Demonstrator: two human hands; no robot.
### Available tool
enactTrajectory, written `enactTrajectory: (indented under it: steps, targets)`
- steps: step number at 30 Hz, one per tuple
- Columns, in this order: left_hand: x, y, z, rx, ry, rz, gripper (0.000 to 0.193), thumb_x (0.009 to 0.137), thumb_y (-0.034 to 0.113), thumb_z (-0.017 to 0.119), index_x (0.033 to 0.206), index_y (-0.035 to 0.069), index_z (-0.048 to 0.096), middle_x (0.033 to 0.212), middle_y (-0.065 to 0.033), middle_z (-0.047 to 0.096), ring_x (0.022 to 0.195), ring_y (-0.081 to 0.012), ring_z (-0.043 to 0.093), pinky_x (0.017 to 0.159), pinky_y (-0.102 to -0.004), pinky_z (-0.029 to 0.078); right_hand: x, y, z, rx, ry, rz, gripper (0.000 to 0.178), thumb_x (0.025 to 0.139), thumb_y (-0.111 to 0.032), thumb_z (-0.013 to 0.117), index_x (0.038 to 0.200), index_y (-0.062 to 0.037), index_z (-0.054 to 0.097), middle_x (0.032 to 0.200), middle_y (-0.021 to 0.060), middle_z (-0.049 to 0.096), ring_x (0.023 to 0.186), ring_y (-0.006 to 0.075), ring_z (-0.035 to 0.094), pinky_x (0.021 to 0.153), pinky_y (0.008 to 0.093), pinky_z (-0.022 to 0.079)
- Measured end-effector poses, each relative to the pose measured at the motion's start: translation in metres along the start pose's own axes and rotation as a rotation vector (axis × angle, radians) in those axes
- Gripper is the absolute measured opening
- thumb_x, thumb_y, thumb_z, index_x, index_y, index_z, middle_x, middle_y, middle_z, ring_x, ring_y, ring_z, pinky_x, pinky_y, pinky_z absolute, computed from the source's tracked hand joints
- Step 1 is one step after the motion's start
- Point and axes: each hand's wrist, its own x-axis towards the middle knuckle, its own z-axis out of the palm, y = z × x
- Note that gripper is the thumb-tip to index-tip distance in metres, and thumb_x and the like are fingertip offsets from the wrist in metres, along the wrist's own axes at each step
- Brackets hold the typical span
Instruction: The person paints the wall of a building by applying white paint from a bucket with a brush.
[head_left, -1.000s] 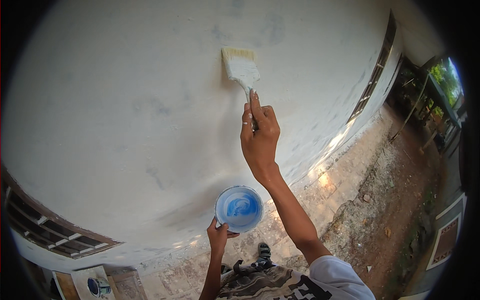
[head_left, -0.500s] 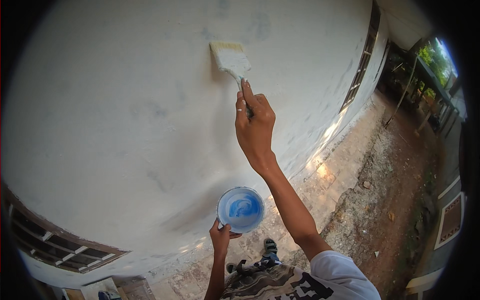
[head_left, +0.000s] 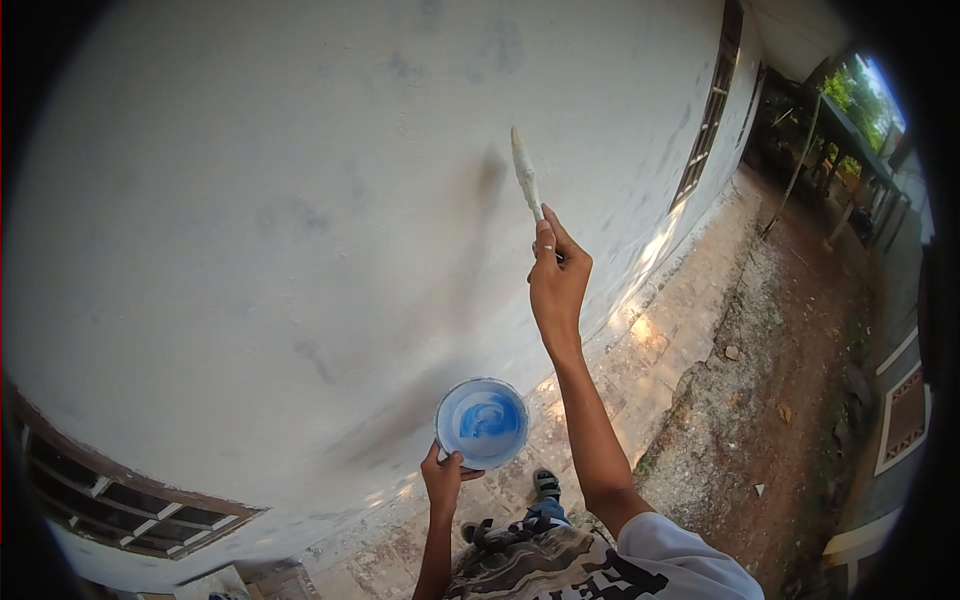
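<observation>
My right hand is closed round the handle of a paintbrush, raised in front of a whitish wall. The brush shows edge-on, its bristles pointing up and coated with white paint. Its shadow falls on the wall to the left, apart from the bristles. Lower down, my left hand grips a round tub at its near-left side, thumb near the rim. Inside the tub is pale paint with a bright blue swirl. Faint grey-blue patches mark the wall.
A barred window is at the lower left, another window at the upper right. Under my feet runs a rough paved strip, with bare earth to its right. A leaning pole stands farther off.
My right hand has moved the paintbrush right and down, away from the wall, and turned it from broad side to edge-on. My left hand and the tub are nearly still.
</observation>
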Motion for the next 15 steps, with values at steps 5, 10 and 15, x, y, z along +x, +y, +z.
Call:
enactTrajectory:
  steps: [5,10,15]
  targets:
    - [-0.005,0.004,0.003,0.023,-0.008,-0.021,0.052,0.086,-0.005,0.045,0.137,-0.01,0.038,0.098,-0.0233,0.064,0.071,-0.0359,0.071,0.063,-0.0444,0.066,0.034,0.006,0.024,-0.157,0.042,-0.035,0.038,0.098,-0.015,0.049,0.125,0.0098,0.057,0.054,-0.0008,0.037,0.05,0.0076,0.031,0.046,0.0306,0.028]
    - [-0.002,-0.005,0.0,0.005,0.001,-0.021,0.053,0.085,-0.006,0.045,0.138,-0.01,0.038,0.101,-0.0253,0.063,0.072,-0.0377,0.07,0.064,-0.0437,0.066,-0.029,0.007,0.057,-0.182,-0.054,-0.17,0.035,0.099,-0.012,0.049,0.124,0.0112,0.056,0.056,0.0117,0.046,0.05,0.0111,0.04,0.047,0.0316,0.034]
    - [-0.006,0.003,-0.002,0.024,0.008,-0.008,0.049,0.087,-0.004,0.044,0.136,-0.009,0.04,0.099,-0.0244,0.063,0.072,-0.0382,0.07,0.063,-0.0438,0.066,-0.041,-0.008,-0.001,-0.052,-0.232,0.006,0.034,0.099,-0.022,0.058,0.123,0.0017,0.063,0.061,-0.0029,0.047,0.052,0.0043,0.036,0.045,0.0239,0.03]
